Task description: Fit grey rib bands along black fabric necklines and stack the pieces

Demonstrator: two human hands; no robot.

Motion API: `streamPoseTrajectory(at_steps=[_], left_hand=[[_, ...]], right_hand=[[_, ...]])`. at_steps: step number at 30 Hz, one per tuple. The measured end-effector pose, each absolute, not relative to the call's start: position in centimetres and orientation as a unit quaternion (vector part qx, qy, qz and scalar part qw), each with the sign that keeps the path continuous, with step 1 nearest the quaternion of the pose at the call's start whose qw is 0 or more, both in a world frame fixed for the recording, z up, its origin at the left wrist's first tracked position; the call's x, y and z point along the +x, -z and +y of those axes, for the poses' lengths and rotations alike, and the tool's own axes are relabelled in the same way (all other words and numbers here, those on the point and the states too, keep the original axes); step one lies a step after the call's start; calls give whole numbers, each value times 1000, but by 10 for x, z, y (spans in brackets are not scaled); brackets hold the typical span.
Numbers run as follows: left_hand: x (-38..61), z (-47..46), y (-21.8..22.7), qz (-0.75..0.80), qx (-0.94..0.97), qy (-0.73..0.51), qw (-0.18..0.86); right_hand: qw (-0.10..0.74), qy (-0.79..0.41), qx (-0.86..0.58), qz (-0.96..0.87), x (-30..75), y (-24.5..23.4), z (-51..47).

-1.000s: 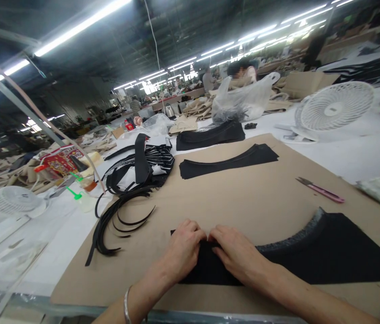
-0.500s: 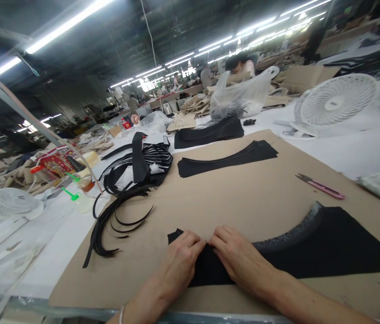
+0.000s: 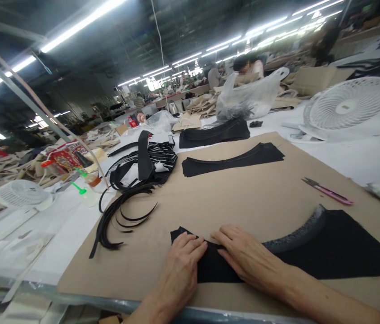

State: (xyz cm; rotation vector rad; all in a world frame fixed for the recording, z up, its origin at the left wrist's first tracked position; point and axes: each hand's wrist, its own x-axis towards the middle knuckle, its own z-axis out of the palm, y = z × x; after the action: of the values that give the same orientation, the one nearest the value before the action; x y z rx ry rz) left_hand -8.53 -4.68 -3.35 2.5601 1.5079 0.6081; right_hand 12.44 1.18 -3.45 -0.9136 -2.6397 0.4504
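Note:
A black fabric panel [image 3: 338, 252] lies near the front of the brown board, its concave upper edge banded by a speckled grey strip. At the panel's left end, my left hand [image 3: 186, 254] has its fingers closed over the curved edge; its thumb is mostly hidden. Just to the right, my right hand [image 3: 240, 252] holds the same edge, thumb on the panel's near side and fingers at the far side. Between the hands a short folded stretch of edge shows. Pink-handled snips [image 3: 328, 191] rest farther right, touched by neither hand.
On the brown board [image 3: 237, 198] lie stacked curved black pieces [image 3: 233, 161] and loose black strips [image 3: 109, 220]. Beyond are another black stack [image 3: 215, 134], a plastic bag [image 3: 250, 96] and a white fan [image 3: 348, 105]. Green-tipped bottles [image 3: 87, 195] and a second fan [image 3: 23, 195] stand left.
My left hand's fingers have flattened more onto the edge, and my right fingertips have drawn slightly apart from the left ones. The whole view has shifted a little; the panel stays in place.

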Motion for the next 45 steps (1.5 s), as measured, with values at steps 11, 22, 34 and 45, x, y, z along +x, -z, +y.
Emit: streamPoseTrajectory(at_steps=[11,22,34,45], left_hand=[[-44,-27,10,569,768,-198,219],[-30,-20,9,563,778,-169,221],[-22,-35,15,554,789,-180,198],[-28,-69,46,463,865,-184,-66]], right_hand=[[25,-248,-357,-900,138,-6,32],[46,-297,-359,-883,158,3,38],[163,-258,-274,-912,175,26,19],[141,-24,-198,-970,179,39,7]])
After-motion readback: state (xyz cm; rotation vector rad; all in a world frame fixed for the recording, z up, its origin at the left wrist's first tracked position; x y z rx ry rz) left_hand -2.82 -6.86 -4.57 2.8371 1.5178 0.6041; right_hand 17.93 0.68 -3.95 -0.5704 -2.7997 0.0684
